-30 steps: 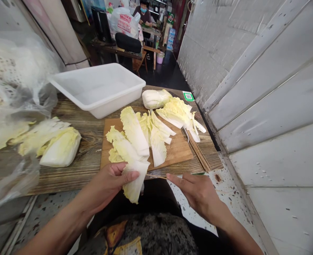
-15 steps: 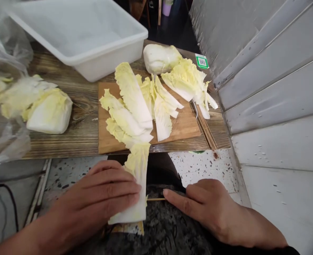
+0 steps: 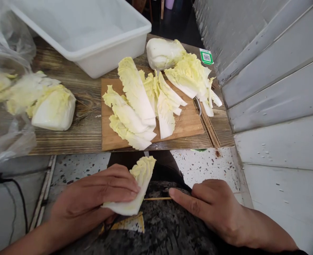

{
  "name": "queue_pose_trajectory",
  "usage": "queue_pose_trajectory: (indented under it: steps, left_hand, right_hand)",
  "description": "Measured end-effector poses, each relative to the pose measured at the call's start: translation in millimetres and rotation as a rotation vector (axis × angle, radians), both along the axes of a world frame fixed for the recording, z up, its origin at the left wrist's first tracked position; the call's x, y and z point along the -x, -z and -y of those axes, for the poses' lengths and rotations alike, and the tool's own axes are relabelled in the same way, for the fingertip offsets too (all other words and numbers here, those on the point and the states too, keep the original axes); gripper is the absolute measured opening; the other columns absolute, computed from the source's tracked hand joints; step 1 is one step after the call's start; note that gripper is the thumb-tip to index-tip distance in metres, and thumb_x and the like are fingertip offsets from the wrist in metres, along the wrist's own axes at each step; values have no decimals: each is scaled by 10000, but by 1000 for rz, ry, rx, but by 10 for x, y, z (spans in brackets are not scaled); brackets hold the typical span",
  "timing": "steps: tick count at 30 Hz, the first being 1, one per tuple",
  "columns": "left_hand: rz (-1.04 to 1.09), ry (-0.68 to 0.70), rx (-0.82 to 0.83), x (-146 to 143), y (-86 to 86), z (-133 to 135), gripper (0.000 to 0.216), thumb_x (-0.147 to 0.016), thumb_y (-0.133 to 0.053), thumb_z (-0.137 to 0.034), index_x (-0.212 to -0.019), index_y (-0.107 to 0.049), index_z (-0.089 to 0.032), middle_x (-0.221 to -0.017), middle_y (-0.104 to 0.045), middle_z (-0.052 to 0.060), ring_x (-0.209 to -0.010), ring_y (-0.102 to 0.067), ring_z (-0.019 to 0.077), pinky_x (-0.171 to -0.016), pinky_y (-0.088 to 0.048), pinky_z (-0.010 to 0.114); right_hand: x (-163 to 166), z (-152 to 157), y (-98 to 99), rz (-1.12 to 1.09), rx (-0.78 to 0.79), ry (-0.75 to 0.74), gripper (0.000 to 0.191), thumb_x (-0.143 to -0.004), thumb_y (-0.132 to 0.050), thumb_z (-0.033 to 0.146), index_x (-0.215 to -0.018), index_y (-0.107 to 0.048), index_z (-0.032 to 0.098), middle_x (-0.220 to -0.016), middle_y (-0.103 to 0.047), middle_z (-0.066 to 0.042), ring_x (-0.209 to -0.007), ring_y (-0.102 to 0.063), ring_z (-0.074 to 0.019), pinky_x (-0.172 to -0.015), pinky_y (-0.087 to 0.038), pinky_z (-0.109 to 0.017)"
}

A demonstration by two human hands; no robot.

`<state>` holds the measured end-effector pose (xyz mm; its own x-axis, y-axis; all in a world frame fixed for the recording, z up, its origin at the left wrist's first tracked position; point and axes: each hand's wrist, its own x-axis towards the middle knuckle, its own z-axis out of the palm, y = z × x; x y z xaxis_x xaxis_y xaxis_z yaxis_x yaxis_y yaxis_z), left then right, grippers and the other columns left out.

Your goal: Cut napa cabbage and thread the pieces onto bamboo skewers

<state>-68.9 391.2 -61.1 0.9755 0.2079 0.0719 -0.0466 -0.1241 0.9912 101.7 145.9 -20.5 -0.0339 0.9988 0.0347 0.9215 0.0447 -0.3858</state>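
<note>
My left hand [image 3: 103, 194] is closed on a napa cabbage leaf [image 3: 139, 187], its fingers lying across the white rib and the yellow frilled end pointing away from me. A thin wooden skewer [image 3: 158, 198] runs from the leaf to my right hand [image 3: 212, 205]. The index fingertip of my right hand presses at the skewer's right end, with the other fingers curled in. Whether the skewer's left end is inside the leaf or behind it is hidden. Several cut cabbage leaves [image 3: 136, 95] lie on the wooden cutting board [image 3: 188, 125] beyond my hands.
On the wooden table [image 3: 66, 143] stand a white plastic tub [image 3: 111, 44], a cabbage chunk [image 3: 54, 111] by a clear plastic bag [image 3: 10, 42], and another cabbage piece [image 3: 163, 53]. A bundle of skewers [image 3: 211, 127] lies right of the board. A grey wall [image 3: 273, 106] borders the right side.
My left hand has tilted the cabbage leaf and drawn it nearer, so its frilled end has come away from the board's edge. My right hand stays at the skewer's end. The view has shifted slightly.
</note>
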Motion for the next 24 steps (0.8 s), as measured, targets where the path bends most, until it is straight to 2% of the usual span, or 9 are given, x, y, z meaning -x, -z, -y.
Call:
queue_pose_trajectory:
  steps: [2, 6, 11, 19, 22, 24]
  left_hand:
    - [93, 65, -76, -10, 81, -57, 299, -833, -688, -195, -1046, -770, -388, -896, -806, 13, -872, -748, 243, -865, -560, 376]
    - [112, 59, -147, 28, 183, -89, 369, -831, -669, -133, -1083, -748, -391, -955, -804, 13, -889, -743, 237, -901, -538, 396]
    - [116, 73, -161, 44, 168, -88, 348, -848, -670, -160, -1096, -742, -394, -945, -804, 11, -861, -739, 223, -891, -531, 380]
    - [124, 123, -254, 65, 158, -114, 378, -837, -670, -197, -1140, -723, -416, -975, -802, 13, -893, -736, 238, -938, -517, 384]
    - [87, 67, -190, 50, 130, -93, 339, -836, -667, -182, -1072, -755, -409, -938, -804, 8, -882, -737, 233, -907, -535, 377]
    - [3, -6, -74, 31, 112, -76, 271, -808, -701, -197, -965, -790, -399, -882, -805, -2, -861, -733, 223, -890, -543, 353]
  right_hand:
    - [3, -23, -3, -1, 13, -11, 439, -983, -322, 166, -1396, -463, 116, -665, -494, 27, -509, -400, -138, -461, -281, -293]
    - [6, -52, 6, -1, 7, -34, 441, -991, -316, 182, -1392, -477, 95, -677, -484, 20, -525, -404, -140, -474, -282, -295]
    - [18, -32, 18, 39, -4, -34, 447, -965, -385, 189, -1391, -488, 101, -678, -469, 26, -522, -378, -133, -476, -250, -296]
    - [2, -46, -82, 63, 69, -77, 456, -949, -417, 177, -1391, -486, 89, -708, -537, 12, -542, -438, -148, -474, -309, -309]
    - [21, -2, -77, 75, 38, -36, 460, -942, -404, 161, -1389, -485, 92, -688, -531, 14, -526, -437, -147, -470, -312, -305]
    - [48, 40, -48, 134, -21, 57, 461, -928, -391, 126, -1376, -494, 102, -658, -518, 18, -502, -420, -147, -463, -287, -307]
